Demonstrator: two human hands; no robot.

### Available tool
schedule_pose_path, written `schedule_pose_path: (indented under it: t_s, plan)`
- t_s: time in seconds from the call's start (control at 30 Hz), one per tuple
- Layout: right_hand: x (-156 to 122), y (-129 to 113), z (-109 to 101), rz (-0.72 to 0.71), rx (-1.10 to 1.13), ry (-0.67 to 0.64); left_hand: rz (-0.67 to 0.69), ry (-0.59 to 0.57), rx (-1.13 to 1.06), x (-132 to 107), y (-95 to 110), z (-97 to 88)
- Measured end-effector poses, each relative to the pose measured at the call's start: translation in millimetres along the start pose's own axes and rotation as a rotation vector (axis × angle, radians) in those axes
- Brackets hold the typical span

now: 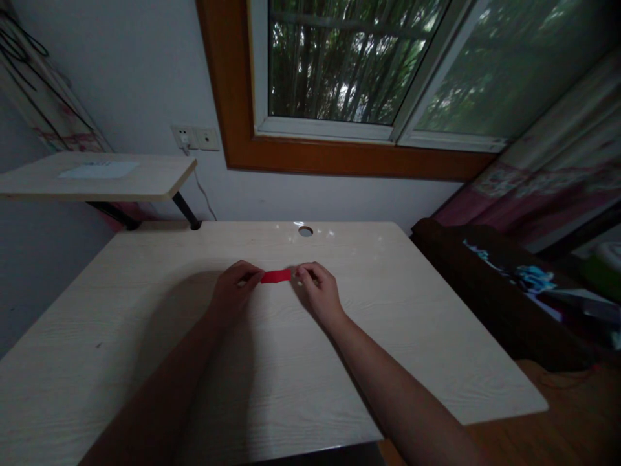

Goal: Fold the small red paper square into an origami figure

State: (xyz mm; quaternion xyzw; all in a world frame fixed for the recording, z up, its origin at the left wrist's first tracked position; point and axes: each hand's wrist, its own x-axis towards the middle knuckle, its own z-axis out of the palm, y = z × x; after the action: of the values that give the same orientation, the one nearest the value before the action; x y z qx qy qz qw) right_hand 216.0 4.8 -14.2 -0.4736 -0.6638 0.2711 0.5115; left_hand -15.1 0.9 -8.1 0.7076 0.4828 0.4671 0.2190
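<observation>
A short, flat red strip [276, 276] lies level between my hands, over the far middle part of the pale wood-grain desk [417, 336]. I cannot tell whether it is paper, cloth or tape. Its left end is pinched between the thumb and fingers of my left hand [235, 285]. Beside the right end, my right hand [320, 289] has thumb and index finger brought together in a pinch. Whether that pinch grips the strip's edge or something small next to it is too fine to see.
Behind the strip is a round cable hole [305, 231]. A raised shelf [160, 184] on black posts holds a white sheet [99, 170] at the left. Wall sockets [195, 138] and a window [349, 71] are at the back. Dark furniture [460, 272] with items stands right.
</observation>
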Motion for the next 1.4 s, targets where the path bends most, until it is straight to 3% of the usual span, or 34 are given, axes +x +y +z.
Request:
schedule_pose_path:
  t_s: [0.57,1.07,1.4]
  plan:
    - [-2.1,-4.6,2.4,-0.116,0.079,-0.117,0.121,0.003,-0.011,0.8,1.8,1.5]
    - [-1.0,-9.5,2.0,-0.091,0.198,-0.163,0.182,-0.031,-0.123,0.3,-3.9,1.5]
    - [-2.8,-0.1,6.2,0.009,0.239,-0.160,0.150,-0.018,-0.140,1.9,1.2,0.7]
